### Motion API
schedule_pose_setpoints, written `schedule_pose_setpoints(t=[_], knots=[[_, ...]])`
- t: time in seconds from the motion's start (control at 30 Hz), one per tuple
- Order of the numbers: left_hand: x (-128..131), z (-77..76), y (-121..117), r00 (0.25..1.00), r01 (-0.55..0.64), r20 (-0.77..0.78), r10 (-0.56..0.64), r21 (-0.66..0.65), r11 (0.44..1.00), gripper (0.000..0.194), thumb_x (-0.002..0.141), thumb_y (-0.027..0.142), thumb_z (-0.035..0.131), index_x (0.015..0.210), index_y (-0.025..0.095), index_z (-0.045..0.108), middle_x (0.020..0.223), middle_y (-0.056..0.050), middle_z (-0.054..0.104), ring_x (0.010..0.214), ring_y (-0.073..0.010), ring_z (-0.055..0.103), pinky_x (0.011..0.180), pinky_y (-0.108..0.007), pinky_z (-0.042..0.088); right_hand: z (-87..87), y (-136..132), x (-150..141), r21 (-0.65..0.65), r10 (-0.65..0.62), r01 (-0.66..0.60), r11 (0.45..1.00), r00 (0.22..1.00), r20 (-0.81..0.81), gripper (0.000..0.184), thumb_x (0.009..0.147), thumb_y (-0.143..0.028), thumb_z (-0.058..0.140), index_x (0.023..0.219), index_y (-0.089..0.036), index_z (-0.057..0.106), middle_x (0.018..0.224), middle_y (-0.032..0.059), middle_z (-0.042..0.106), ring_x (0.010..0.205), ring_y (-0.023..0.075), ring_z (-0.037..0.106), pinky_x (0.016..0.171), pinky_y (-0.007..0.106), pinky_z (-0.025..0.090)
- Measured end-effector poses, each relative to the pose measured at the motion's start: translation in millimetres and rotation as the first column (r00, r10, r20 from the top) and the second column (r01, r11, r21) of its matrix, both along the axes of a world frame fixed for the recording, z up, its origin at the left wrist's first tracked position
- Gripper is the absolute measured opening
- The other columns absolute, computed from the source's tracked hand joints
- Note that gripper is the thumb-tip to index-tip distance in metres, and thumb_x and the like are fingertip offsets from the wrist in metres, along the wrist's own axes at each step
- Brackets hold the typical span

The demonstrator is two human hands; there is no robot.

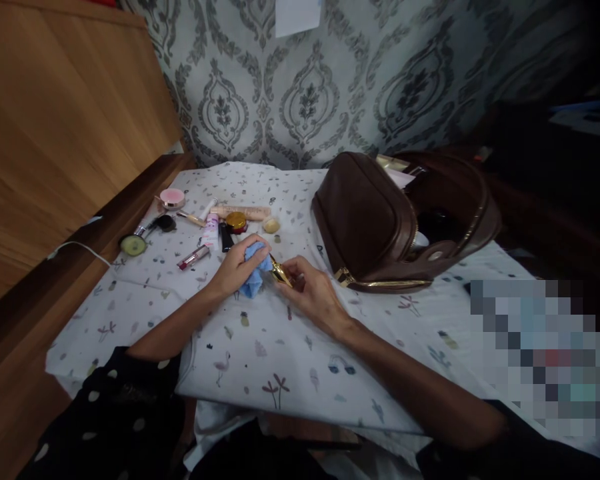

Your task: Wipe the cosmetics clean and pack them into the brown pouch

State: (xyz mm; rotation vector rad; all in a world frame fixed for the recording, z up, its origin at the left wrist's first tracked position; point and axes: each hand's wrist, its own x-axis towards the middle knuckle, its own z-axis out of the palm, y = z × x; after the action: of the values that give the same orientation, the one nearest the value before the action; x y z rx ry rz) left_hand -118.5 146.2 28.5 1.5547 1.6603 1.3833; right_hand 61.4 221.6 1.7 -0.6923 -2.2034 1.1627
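Note:
My left hand (237, 267) is closed round a small blue cloth (255, 275), pressing it against a slim gold cosmetic tube (281, 272). My right hand (307, 287) pinches that gold tube from the right. Both hands rest on a white patterned sheet (290, 353) covering the table, just in front of a cluster of make-up items.
An open brown leather bag (380, 220) lies right of my hands. Behind them lie a pink compact (173, 198), a lipstick (193, 257), a gold-lidded jar (236, 221), tubes and brushes. A wooden headboard (55, 133) and ledge run along the left. A white cable (80, 248) lies there.

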Motion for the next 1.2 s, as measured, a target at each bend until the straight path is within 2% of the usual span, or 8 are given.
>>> schedule_pose_setpoints(t=[0.2, 0.3, 0.53, 0.67, 0.8, 0.9, 1.07, 1.2], knots=[[0, 2.1, -1, 0.999, 0.003, -0.044, -0.003, -0.002, 1.000, 0.032, 0.093, 0.047, 0.052, 0.103, 0.019, 0.062, 0.080, 0.001, 0.056, 0.067, -0.0133, 0.048, 0.065, -0.024, 0.039, 0.5, 3, 0, -0.143, 0.051, -0.063, 0.988, 0.995, -0.084, 0.027, 0.084, -0.043, 0.062, 0.096, -0.019, 0.063, 0.085, 0.0024, 0.064, 0.076, 0.0168, 0.057, 0.070, 0.030, 0.045], [-1, 1.7, -1, 1.000, 0.010, -0.015, -0.010, 0.000, 1.000, 0.032, 0.093, 0.048, 0.053, 0.100, 0.018, 0.061, 0.078, 0.001, 0.056, 0.068, -0.0134, 0.049, 0.065, -0.024, 0.040, 4.5, 4, -1, -0.294, 0.109, -0.153, 0.943, 0.981, -0.161, 0.034, 0.080, -0.048, 0.066, 0.094, -0.017, 0.065, 0.082, 0.0021, 0.061, 0.075, 0.0158, 0.055, 0.069, 0.029, 0.045], [-2, -1.1, 2, 0.970, 0.023, 0.241, -0.024, 0.006, 1.000, 0.034, 0.087, 0.051, 0.062, 0.090, 0.017, 0.063, 0.074, 0.002, 0.056, 0.067, -0.0117, 0.051, 0.066, -0.022, 0.043, 9.5, 3, -3, -0.628, 0.179, -0.341, 0.700, 0.934, -0.308, 0.036, 0.075, -0.051, 0.075, 0.085, -0.017, 0.070, 0.074, -0.0001, 0.060, 0.065, 0.0106, 0.050, 0.060, 0.024, 0.039], [7, 1.1, 3, 0.865, 0.039, 0.502, -0.034, -0.001, 0.999, 0.043, 0.075, 0.055, 0.073, 0.089, 0.016, 0.064, 0.072, 0.002, 0.056, 0.063, -0.0103, 0.052, 0.059, -0.021, 0.044, 10.4, 2, -4, -0.741, 0.179, -0.445, 0.503, 0.892, -0.415, 0.036, 0.072, -0.049, 0.080, 0.084, -0.016, 0.072, 0.078, 0.0028, 0.066, 0.070, 0.0115, 0.058, 0.058, 0.022, 0.041], [14, 4.7, 2, 0.785, 0.168, 0.612, -0.100, -0.054, 0.984, 0.050, 0.071, 0.052, 0.077, 0.103, 0.017, 0.063, 0.072, 0.003, 0.057, 0.053, -0.0089, 0.053, 0.051, -0.021, 0.044, 12.9, 2, -4, -0.785, 0.143, -0.482, 0.389, 0.873, -0.466, 0.034, 0.069, -0.045, 0.083, 0.081, -0.015, 0.073, 0.080, 0.0040, 0.069, 0.072, 0.0107, 0.062, 0.060, 0.020, 0.045], [15, 4.7, 1, 0.804, 0.160, 0.587, -0.098, -0.054, 0.986, 0.048, 0.072, 0.051, 0.077, 0.102, 0.018, 0.060, 0.074, 0.003, 0.059, 0.053, -0.0092, 0.055, 0.052, -0.022, 0.046, 13.7, 2, -4, -0.804, 0.121, -0.465, 0.371, 0.882, -0.455, 0.034, 0.068, -0.045, 0.084, 0.081, -0.015, 0.073, 0.079, 0.0039, 0.070, 0.071, 0.0103, 0.063, 0.060, 0.019, 0.048], [13, -0.9, 2, 0.916, 0.012, 0.401, 0.001, -0.028, 1.000, 0.042, 0.078, 0.057, 0.070, 0.082, 0.018, 0.056, 0.068, 0.004, 0.055, 0.060, -0.0089, 0.051, 0.057, -0.021, 0.044, 11.0, 2, -5, -0.819, 0.087, -0.399, 0.412, 0.912, -0.401, 0.039, 0.067, -0.045, 0.085, 0.087, -0.016, 0.069, 0.081, 0.0029, 0.070, 0.067, 0.0106, 0.065, 0.062, 0.021, 0.053], [10, -5.8, 4, 0.952, -0.057, 0.300, 0.057, -0.008, 0.998, 0.047, 0.085, 0.062, 0.059, 0.071, 0.018, 0.051, 0.065, 0.004, 0.049, 0.058, -0.0084, 0.046, 0.056, -0.020, 0.041, 9.5, 2, -6, -0.810, 0.103, -0.394, 0.435, 0.915, -0.390, 0.041, 0.066, -0.044, 0.086, 0.088, -0.019, 0.062, 0.079, 0.0011, 0.070, 0.068, 0.0116, 0.066, 0.063, 0.023, 0.053]])
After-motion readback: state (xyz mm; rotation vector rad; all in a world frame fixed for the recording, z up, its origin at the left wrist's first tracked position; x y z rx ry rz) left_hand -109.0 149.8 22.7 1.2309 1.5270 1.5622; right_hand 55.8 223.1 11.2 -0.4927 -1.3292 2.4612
